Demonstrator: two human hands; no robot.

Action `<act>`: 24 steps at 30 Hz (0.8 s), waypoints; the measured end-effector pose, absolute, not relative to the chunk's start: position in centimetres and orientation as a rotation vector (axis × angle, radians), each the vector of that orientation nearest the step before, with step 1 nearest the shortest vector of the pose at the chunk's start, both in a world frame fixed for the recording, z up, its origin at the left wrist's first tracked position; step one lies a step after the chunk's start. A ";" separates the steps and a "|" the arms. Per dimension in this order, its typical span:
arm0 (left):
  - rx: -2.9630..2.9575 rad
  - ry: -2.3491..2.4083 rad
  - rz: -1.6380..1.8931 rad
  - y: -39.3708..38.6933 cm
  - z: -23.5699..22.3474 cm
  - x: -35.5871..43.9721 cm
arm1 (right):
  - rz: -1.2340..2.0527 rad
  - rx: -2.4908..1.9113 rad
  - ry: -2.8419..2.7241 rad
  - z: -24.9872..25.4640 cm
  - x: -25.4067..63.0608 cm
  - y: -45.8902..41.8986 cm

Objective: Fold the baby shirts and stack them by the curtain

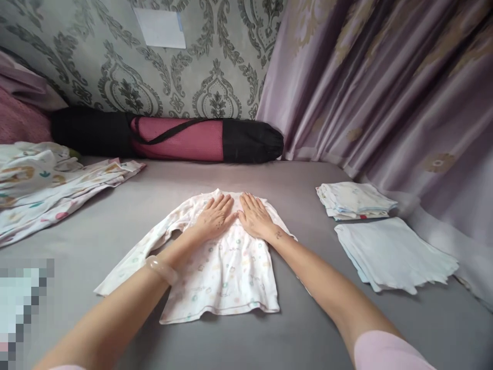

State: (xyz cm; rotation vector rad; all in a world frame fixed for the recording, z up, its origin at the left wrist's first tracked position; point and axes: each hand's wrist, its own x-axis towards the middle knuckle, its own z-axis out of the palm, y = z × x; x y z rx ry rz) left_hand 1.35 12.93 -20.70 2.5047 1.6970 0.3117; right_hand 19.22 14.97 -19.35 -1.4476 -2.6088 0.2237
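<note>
A small white long-sleeved shirt (227, 272) with a faint coloured print lies spread on the grey sheet, its collar away from me and its hem towards me. My left hand (216, 216) rests flat on the upper left of the shirt, fingers stretched out. Beside it, my right hand (254, 215) presses flat on the upper right, fingers pointing to the collar. The thumbs nearly meet. One sleeve reaches out to the lower left, partly behind my left forearm; my right forearm hides most of the other sleeve.
Folded printed clothes (356, 199) and a pale folded stack (396, 252) lie at the right, near the purple curtain (370, 87). Loose printed clothes (57, 190) lie at the left. A black and pink rolled bag (185, 139) lies along the wall. The grey sheet (304, 329) spreads underneath.
</note>
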 end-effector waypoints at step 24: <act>2.562 1.374 0.648 17.1 -20.7 8.7 | 0.543 -2.143 -2.088 -16.2 34.6 1.9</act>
